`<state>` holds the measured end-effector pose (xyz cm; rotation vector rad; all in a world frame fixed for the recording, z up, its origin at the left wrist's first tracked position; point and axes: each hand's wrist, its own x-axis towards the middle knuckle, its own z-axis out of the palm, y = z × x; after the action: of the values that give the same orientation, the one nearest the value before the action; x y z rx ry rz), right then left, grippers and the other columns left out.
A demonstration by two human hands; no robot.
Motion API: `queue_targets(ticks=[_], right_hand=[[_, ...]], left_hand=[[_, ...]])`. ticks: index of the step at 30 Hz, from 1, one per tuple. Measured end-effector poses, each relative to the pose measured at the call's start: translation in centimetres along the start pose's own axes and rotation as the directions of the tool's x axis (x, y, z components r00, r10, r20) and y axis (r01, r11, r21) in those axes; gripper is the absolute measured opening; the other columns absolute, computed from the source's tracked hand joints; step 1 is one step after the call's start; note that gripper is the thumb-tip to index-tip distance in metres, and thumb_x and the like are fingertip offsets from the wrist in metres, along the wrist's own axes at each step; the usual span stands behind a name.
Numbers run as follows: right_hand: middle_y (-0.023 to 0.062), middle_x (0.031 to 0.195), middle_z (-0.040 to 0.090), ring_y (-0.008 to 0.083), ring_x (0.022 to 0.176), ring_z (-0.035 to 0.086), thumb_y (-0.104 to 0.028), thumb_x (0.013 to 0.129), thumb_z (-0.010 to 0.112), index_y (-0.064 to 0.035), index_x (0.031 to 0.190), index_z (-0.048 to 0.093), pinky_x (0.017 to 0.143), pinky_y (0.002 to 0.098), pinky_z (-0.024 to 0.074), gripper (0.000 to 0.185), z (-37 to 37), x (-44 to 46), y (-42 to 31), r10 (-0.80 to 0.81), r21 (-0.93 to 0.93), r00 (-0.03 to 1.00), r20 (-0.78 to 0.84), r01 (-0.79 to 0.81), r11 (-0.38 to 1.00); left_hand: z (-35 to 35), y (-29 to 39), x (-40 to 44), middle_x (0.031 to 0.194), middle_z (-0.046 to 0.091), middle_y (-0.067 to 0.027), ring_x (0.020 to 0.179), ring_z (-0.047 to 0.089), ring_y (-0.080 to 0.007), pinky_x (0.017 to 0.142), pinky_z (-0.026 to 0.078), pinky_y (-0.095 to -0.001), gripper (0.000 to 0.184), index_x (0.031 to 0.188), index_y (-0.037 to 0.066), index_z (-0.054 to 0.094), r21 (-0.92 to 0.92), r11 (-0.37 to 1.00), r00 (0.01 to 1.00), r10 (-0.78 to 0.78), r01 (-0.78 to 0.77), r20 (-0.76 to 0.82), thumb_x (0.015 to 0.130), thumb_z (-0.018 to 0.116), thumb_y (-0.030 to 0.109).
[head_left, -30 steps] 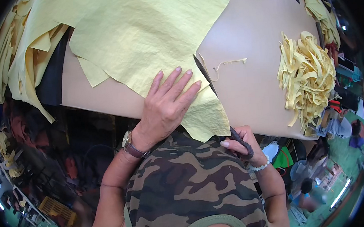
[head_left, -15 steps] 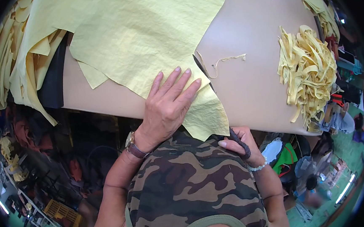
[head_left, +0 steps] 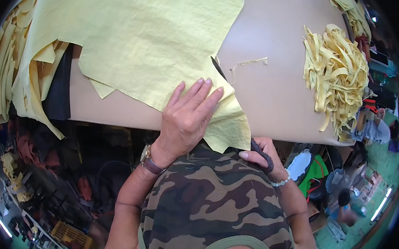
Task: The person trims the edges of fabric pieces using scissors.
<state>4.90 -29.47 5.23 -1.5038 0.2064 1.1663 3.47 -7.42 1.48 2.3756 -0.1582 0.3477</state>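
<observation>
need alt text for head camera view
A person's left hand rests on a yellow sheet on a table, while the right hand grips dark scissors partly hidden beneath the sheet. Heaped yellow strips lie to the right.

Most of the scissors (head_left: pixel 218 67) lies hidden beneath the yellow sheet (head_left: pixel 157 44), so how wide the blades stand cannot be seen. The right hand (head_left: pixel 275 155) has most of its fingers out of sight around the handle. The left hand (head_left: pixel 186 118) covers part of the sheet, which, like the tabletop (head_left: pixel 276 91), runs off the top edge. Lower right, a person (head_left: pixel 346 212) is blurred; dark clutter (head_left: pixel 103 177) under the tabletop defies sorting out.
</observation>
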Motion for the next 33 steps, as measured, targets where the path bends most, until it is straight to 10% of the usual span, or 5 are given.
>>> queue_targets(ticks=[11,21,33], right_hand=[[-0.0033,0.072,0.058,0.0008,0.062,0.046,-0.008,0.080,0.062,0.0038,0.088,0.064,0.056,0.0166,0.0358,0.015,0.1,-0.3,0.2,-0.038,0.051,0.999,0.039,0.036,0.998],[-0.0049,0.066,0.057,0.0001,0.059,0.044,-0.012,0.079,0.065,0.0031,0.086,0.065,0.053,0.0164,0.0350,0.017,-0.3,-1.0,1.7,-0.036,0.077,0.999,-0.016,0.037,0.996],[-0.0006,0.051,0.052,0.0035,0.042,0.044,-0.012,0.082,0.062,0.0014,0.075,0.061,0.041,0.0182,0.0321,0.015,-1.5,-2.4,2.3,-0.003,0.202,0.998,-0.070,0.017,0.979]], left_hand=[[0.2,0.5,0.0,0.117,0.057,-0.0153,0.111,0.053,-0.0298,0.092,0.039,-0.0460,0.036,0.116,0.009,0.057,-0.040,0.999,0.999,-0.001,0.003,0.051,0.081,0.061,0.010],[-3.1,-1.3,2.5,0.138,0.035,-0.0164,0.129,0.032,-0.0346,0.104,0.023,-0.0517,0.085,0.133,0.007,0.039,0.112,0.971,0.895,0.145,-0.210,0.422,0.066,0.069,0.049],[1.1,1.1,2.6,0.141,0.032,-0.0123,0.129,0.031,-0.0344,0.103,0.022,-0.0547,0.061,0.134,0.019,0.041,0.136,0.949,0.860,0.188,-0.283,0.475,0.075,0.057,0.016]])
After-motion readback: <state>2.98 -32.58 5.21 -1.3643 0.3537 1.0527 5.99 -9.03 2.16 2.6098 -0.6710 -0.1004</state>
